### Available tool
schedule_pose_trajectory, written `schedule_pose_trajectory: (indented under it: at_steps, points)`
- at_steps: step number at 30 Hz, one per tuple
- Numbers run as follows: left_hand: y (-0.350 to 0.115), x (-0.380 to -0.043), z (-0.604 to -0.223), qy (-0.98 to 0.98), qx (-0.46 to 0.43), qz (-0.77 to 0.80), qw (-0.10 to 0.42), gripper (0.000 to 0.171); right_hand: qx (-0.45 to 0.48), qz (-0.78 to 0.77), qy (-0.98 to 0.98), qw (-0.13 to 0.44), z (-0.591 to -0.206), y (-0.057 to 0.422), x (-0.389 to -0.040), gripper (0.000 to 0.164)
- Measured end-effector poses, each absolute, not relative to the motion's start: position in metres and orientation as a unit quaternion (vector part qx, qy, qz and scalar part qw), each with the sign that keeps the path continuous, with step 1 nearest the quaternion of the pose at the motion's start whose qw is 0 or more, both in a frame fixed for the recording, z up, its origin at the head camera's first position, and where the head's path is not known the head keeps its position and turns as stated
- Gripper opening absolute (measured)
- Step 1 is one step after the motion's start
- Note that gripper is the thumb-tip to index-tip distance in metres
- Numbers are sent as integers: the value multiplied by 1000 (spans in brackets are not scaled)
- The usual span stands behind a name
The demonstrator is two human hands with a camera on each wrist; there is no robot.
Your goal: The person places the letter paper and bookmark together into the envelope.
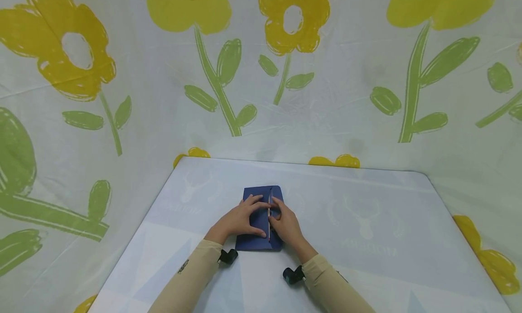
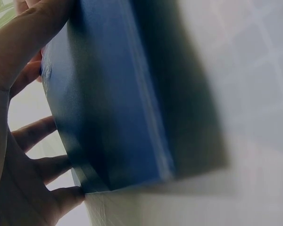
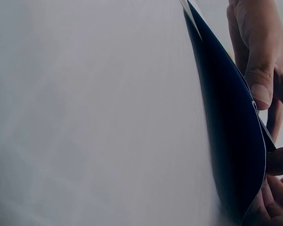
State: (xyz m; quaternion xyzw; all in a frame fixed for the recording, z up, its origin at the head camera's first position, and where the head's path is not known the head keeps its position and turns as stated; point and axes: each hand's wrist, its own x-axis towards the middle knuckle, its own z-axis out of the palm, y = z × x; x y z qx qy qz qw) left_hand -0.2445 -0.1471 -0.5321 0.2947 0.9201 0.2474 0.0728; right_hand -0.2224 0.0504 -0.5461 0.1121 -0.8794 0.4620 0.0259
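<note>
A dark blue envelope [image 1: 253,243] lies on the table with its flap [image 1: 277,193] to the right. A thin pale edge runs along the opening beside the flap. Spread across the top of the envelope, my left hand [image 1: 238,219] presses it with fingertips and thumb. My right hand [image 1: 287,226] has its thumb and fingers bent at the flap and pinches there. In the left wrist view, the thick lower side of the envelope [image 2: 118,117] faces the camera. The right wrist view shows the envelope [image 3: 231,127] gaping slightly along its edge; some fingertips are hidden.
The pale patterned table [image 1: 367,267] extends on both sides of the envelope. A flower-printed curtain [image 1: 326,100] hangs behind and along the sides. Small black cameras [image 1: 292,276] sit at both wrists, low over the tabletop.
</note>
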Motion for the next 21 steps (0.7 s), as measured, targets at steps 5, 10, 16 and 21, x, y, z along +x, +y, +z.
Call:
schedule_pose_trajectory:
  at_steps: [5,10,16,21]
  points:
    - [-147,-244,-532,922,295,240,77,85,107,468,-877,23,-545,51,-222,61]
    - [-146,-244,-531,925,293,232,73,85,96,495,-863,15,-543,51,-221,55]
    - [-145,-244,-530,929,294,218,65,85,78,529,-845,8,-543,53,-221,50]
    - [-144,-243,-529,929,293,215,64,85,66,530,-846,8,-542,55,-220,49]
